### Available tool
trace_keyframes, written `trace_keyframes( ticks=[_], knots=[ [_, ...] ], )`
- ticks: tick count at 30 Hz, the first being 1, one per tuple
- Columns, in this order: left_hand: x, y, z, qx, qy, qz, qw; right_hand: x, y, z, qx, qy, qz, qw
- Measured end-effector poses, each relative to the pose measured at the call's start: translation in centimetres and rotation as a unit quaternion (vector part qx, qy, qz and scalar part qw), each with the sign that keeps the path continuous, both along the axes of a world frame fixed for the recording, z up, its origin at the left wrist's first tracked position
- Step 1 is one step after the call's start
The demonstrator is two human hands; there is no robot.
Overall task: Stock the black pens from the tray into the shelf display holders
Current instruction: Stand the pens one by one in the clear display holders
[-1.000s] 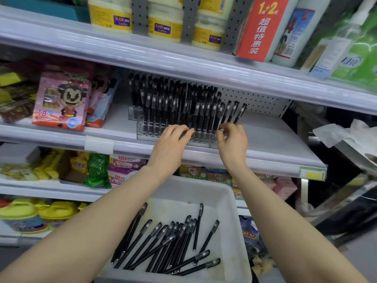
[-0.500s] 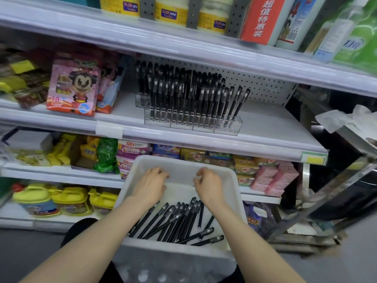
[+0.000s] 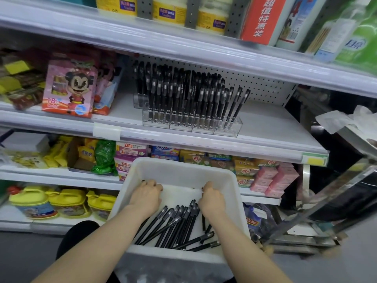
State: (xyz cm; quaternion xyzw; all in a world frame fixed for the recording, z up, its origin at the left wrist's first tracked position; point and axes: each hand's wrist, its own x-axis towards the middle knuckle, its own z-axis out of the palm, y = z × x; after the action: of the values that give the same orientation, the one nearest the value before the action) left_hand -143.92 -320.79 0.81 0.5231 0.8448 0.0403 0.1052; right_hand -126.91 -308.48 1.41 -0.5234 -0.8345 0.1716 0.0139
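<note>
A white plastic tray (image 3: pixel 183 167) sits low in front of me with several loose black pens (image 3: pixel 179 227) lying in a heap at its near end. My left hand (image 3: pixel 145 196) is inside the tray with fingers curled, and a dark pen tip pokes out past the knuckles. My right hand (image 3: pixel 211 199) is also in the tray, curled round a black pen whose end shows at the fingers. On the middle shelf stands a clear acrylic holder (image 3: pixel 191 125) packed with several upright black pens (image 3: pixel 183 94). Its right end compartment holds only a few.
Pink toy boxes (image 3: pixel 70 88) stand left of the holder on the same shelf (image 3: pixel 265 127). Soap packs (image 3: pixel 263 178) and yellow bottles (image 3: pixel 65 203) fill the lower shelves. A metal cart (image 3: pixel 326 201) with white paper stands at the right. Bottles line the top shelf.
Both hands came down from the shelf holder into the tray, and their fingers have curled around pens. The view has tilted downward.
</note>
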Motion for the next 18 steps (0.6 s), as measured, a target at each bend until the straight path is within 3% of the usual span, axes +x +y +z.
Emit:
trace_keyframes(
  ticks=[8, 10, 12, 15, 18],
  knots=[
    [0.1, 0.4, 1.4, -0.033, -0.002, -0.019, 0.999, -1.1, 0.6, 3.9, -0.055, 0.134, 0.009, 0.989],
    [0.6, 0.9, 3.0, 0.026, 0.000, -0.032, 0.999, -1.2, 1.2, 6.0, -0.054, 0.163, 0.015, 0.985],
    [1.3, 1.8, 5.2, 0.149, 0.020, -0.056, 0.987, -1.1, 1.9, 8.5, -0.043, 0.203, 0.023, 0.978],
    [1.9, 4.0, 9.4, 0.309, 0.077, -0.081, 0.944, -0.7, 2.7, 12.3, -0.021, 0.268, 0.043, 0.962],
    [1.3, 6.9, 12.9, 0.372, 0.145, -0.092, 0.912, -0.1, 3.9, 15.9, 0.013, 0.332, 0.048, 0.942]
  ],
)
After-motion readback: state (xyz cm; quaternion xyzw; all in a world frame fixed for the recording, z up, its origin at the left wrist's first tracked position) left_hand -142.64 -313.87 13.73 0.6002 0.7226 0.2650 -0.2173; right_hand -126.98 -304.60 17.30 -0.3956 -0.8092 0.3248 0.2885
